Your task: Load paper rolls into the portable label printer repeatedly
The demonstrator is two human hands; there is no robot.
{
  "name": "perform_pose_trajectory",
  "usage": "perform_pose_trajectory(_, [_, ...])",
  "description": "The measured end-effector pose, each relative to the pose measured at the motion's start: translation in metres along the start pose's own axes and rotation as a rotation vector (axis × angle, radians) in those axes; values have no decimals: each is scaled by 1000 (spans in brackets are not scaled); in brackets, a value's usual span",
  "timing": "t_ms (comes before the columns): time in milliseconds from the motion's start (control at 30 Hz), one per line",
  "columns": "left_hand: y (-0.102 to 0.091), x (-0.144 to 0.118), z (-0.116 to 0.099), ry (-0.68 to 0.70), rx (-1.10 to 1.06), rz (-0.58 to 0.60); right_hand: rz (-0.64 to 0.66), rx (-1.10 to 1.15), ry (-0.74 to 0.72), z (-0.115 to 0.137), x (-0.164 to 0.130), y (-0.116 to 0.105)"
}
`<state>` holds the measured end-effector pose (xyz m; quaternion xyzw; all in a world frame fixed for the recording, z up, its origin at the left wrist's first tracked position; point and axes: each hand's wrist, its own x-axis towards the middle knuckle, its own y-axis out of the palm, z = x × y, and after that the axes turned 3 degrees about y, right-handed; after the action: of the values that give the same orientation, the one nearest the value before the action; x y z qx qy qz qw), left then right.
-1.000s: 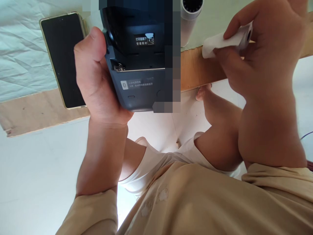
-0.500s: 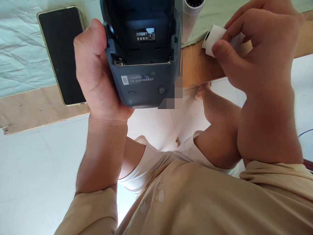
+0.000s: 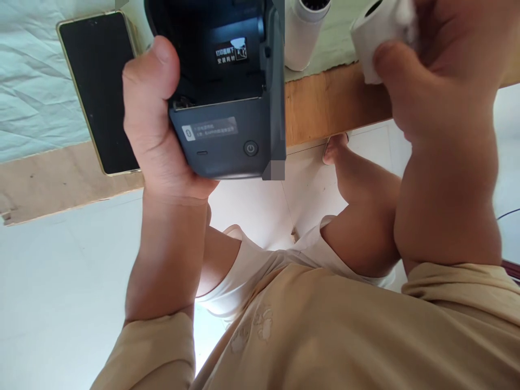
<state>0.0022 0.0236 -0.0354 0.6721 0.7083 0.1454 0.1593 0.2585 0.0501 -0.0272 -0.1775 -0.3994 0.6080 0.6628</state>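
My left hand (image 3: 152, 119) grips a dark blue-grey handheld printer (image 3: 227, 103) from its left side, thumb up along the edge. Its lid stands open, showing the empty paper bay with a small white label inside. A round power button sits on its front face. My right hand (image 3: 442, 70) holds a small white paper roll (image 3: 371, 32) at the upper right, thumb pressed on the roll's near side. The roll is apart from the printer, to its right.
A black phone with a gold rim (image 3: 97, 86) lies on a pale green cloth (image 3: 32, 81) covering the wooden table (image 3: 333, 103). A white cylinder (image 3: 303, 32) stands behind the printer. Below the table edge are white floor tiles and my knees.
The printer has shifted left and slightly tilted in my left hand. My right hand has turned the paper roll and raised it toward the top edge of the view.
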Motion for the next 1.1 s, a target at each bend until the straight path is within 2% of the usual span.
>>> perform_pose_trajectory(67, [-1, 0, 1, 23, -71, 162, -62, 130, 10, 1, 0, 4])
perform_pose_trajectory(100, [-2, 0, 2, 38, -86, 205, -82, 172, 2, 1, 0, 6])
perform_pose_trajectory(233, [-7, 4, 6, 128, -27, 243, -97, 202, -18, 2, -1, 13])
perform_pose_trajectory(400, [-2, 4, 5, 98, -40, 162, -99, 179, -30, 3, -2, 16])
perform_pose_trajectory(533, [3, 3, 4, 56, -164, 176, -58, 115, -39, 9, -4, 16])
perform_pose_trajectory(633, [5, 5, 8, 93, -235, 134, -38, 83, -52, 11, -5, 18])
perform_pose_trajectory(767, [9, 7, 14, 134, -203, 70, -20, 50, -51, 10, -6, 20])
perform_pose_trajectory(833, [8, 6, 12, 172, -92, 23, -11, 40, -57, 9, -6, 20])
perform_pose_trajectory(900, [5, 5, 8, 254, 144, 6, 0, 21, -58, 8, -6, 19])
perform_pose_trajectory(1033, [-5, 8, -5, 413, 794, 177, 24, -25, -59, 8, -6, 19])
perform_pose_trajectory(1100, [-5, 12, -9, 421, 1020, 147, 7, -79, -64, 7, -5, 21])
